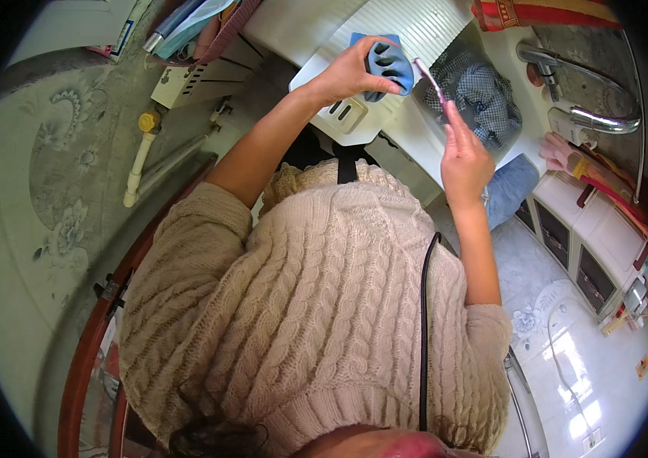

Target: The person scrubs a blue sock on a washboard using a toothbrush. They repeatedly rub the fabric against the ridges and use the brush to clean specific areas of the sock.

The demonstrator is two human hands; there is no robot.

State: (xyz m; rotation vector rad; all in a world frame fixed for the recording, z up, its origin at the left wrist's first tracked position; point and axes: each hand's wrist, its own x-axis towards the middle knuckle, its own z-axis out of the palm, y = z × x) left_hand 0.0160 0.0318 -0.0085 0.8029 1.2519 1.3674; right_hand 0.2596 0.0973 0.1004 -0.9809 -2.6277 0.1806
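My left hand (344, 74) grips a blue, softly dented item (391, 67), perhaps cloth, over a white ribbed washboard surface (410, 28). From its right, a slim pink-and-white brush (432, 83), which looks like a toothbrush, points towards it in my right hand (467, 157). The brush's head is just short of the blue item, with a small gap between them. Beyond the brush, a blue-and-white checked cloth (481, 97) lies bunched in the sink basin (510, 134), apparently in water. Below my left hand is a white slotted soap tray (349, 117).
A chrome faucet (604, 117) stands at the right, near pink rubber gloves (564, 151). Blue denim (510, 186) hangs over the basin's front edge. At upper left, a pink basket (232, 34) holds several items above a white perforated box (203, 80). A pipe with a yellow valve (149, 121) runs along the wall.
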